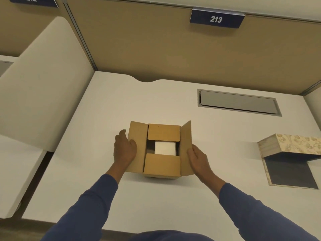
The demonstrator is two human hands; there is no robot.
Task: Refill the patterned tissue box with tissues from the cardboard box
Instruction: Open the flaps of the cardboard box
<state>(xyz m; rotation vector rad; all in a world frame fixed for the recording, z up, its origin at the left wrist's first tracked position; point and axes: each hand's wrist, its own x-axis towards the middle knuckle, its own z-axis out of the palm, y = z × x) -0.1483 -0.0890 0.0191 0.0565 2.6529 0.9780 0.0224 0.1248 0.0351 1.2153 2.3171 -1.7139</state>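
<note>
A small brown cardboard box stands in the middle of the white desk, its four flaps partly open. A white stack of tissues shows through the gap between the flaps. My left hand rests on the left flap, thumb on its top face. My right hand touches the right flap's outer edge. The patterned tissue box sits at the right edge of the view, its floral lid hinged up over a dark base; part of it is cut off by the frame.
A grey cable hatch is set into the desk behind the box. Tan partition panels close the back, with a sign reading 213. A cream divider stands on the left.
</note>
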